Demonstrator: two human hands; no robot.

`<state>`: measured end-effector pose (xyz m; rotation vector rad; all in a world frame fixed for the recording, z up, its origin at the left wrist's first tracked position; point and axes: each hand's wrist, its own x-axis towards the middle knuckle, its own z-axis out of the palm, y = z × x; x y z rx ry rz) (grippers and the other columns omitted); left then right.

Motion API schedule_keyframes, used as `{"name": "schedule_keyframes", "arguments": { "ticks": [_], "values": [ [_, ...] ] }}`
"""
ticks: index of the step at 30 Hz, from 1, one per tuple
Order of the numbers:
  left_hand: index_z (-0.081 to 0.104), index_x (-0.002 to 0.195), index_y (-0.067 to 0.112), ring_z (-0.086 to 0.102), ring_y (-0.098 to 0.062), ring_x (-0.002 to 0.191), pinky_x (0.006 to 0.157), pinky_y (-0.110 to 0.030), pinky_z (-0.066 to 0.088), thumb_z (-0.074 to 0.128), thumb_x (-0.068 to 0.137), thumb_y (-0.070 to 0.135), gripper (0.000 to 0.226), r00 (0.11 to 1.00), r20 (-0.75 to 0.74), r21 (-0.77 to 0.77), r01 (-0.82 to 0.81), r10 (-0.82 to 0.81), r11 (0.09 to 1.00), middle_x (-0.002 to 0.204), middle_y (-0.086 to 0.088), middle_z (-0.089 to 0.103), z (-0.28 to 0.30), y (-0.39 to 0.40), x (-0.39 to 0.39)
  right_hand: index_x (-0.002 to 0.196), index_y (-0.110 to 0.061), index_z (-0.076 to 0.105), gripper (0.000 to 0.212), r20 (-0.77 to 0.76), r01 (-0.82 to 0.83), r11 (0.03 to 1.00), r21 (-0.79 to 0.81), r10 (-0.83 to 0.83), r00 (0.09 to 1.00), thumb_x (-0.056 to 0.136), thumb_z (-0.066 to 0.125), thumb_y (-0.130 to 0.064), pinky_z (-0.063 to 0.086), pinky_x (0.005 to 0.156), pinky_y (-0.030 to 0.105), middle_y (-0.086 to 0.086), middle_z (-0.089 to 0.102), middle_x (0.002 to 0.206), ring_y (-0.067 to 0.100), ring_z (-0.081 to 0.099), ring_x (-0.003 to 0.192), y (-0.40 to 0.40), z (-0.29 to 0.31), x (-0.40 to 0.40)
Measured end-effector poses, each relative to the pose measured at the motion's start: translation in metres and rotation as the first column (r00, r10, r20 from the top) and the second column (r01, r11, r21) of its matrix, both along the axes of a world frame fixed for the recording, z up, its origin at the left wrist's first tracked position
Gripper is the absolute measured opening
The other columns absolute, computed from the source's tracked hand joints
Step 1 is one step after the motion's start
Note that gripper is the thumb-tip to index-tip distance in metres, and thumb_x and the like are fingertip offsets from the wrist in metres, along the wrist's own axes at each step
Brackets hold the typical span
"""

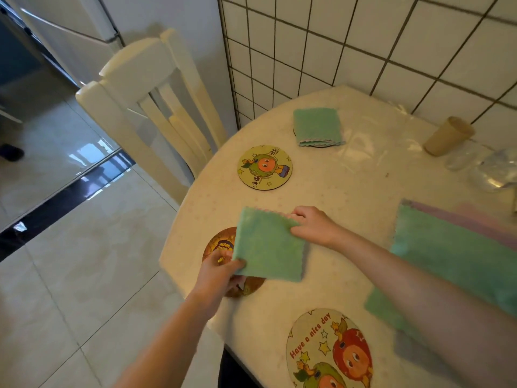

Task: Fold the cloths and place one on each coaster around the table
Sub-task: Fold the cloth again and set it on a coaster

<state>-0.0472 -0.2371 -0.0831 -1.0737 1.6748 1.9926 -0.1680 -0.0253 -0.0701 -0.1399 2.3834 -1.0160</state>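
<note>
Hands holding a folded green cloth over a coaster on a round table.

Chair (145,107) stands at the left, by the table (349,191). The left hand (218,271) pinches the near corner of the folded green cloth (268,245), just above a brown coaster (221,242) at the table edge. The right hand (314,226) pinches the far corner of the same cloth. Further back lies a bare cartoon coaster (264,167), and another folded green cloth (317,126) sits on its own coaster. A big coaster (328,351) lies near the front. Flat cloths (458,247) are piled at the right, behind them a paper cup (447,135).
</note>
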Motion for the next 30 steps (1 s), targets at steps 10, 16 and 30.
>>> {"name": "schedule_keyframes", "arguments": {
  "ticks": [10, 16, 30],
  "values": [
    [0.061, 0.099, 0.005, 0.066, -0.023, 0.081, 0.071, -0.033, 0.056, 0.064, 0.088, 0.007, 0.012, 0.982, -0.174, -0.019, 0.071, -0.074, 0.997, 0.094, -0.012, 0.068, 0.015, -0.051, -0.157, 0.092, -0.015, 0.059, 0.008, 0.152, 0.379, 0.897, -0.226, -0.351, 0.924, 0.089, 0.059, -0.022, 0.051, 0.064, 0.029, -0.003, 0.059, 0.082, 0.009, 0.056, 0.071, -0.019, 0.008, -0.057],
    [0.064, 0.096, 0.014, 0.066, -0.018, 0.084, 0.065, -0.029, 0.054, 0.064, 0.090, 0.012, 0.006, 0.964, -0.200, -0.076, 0.163, -0.175, 0.984, 0.094, -0.006, 0.067, 0.003, -0.063, -0.255, 0.090, -0.020, 0.057, 0.006, 0.206, 0.593, 0.758, -0.273, -0.556, 0.805, 0.086, 0.062, -0.017, 0.053, 0.055, 0.026, 0.006, 0.063, 0.092, 0.020, 0.064, 0.074, -0.042, -0.009, -0.098],
    [0.063, 0.096, 0.022, 0.059, -0.021, 0.083, 0.072, -0.031, 0.049, 0.070, 0.084, 0.019, 0.015, 0.740, -0.132, -0.643, 0.442, -0.659, 0.625, 0.094, -0.003, 0.063, -0.042, -0.052, -0.348, 0.082, -0.017, 0.064, 0.008, 0.075, 0.718, 0.695, 0.037, -0.718, 0.692, 0.077, 0.063, -0.023, 0.054, 0.075, 0.036, 0.003, 0.071, 0.077, 0.023, 0.068, 0.075, -0.056, -0.059, -0.125]
  ]
}}
